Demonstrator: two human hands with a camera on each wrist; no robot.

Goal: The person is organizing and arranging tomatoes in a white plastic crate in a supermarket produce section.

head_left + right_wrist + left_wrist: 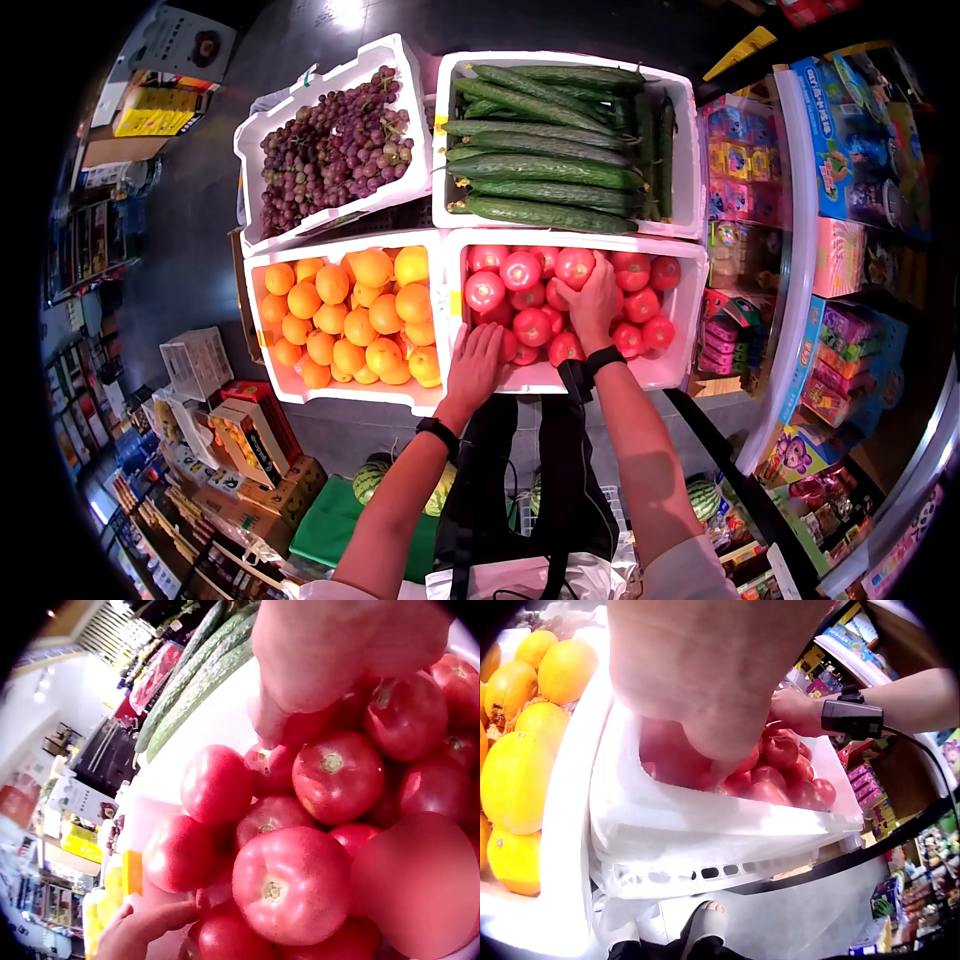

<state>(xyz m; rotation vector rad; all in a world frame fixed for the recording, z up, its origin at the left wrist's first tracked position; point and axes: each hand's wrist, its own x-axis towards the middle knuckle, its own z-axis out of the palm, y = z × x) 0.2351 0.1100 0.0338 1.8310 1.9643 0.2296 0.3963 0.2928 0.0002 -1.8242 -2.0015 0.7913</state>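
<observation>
A white foam crate of red tomatoes stands right in front of me. My right hand lies palm down on the pile near the crate's middle. Its thumb and fingers curl around one tomato at the back. In the right wrist view this hand hangs over the tomatoes. My left hand rests at the crate's front left corner, its fingers straight and touching the nearest tomatoes. In the left wrist view the left hand dips into the crate.
A crate of oranges sits left of the tomatoes, with grapes and cucumbers in crates behind. Shelves of boxed goods curve along the right. Cartons and watermelons are on the floor below.
</observation>
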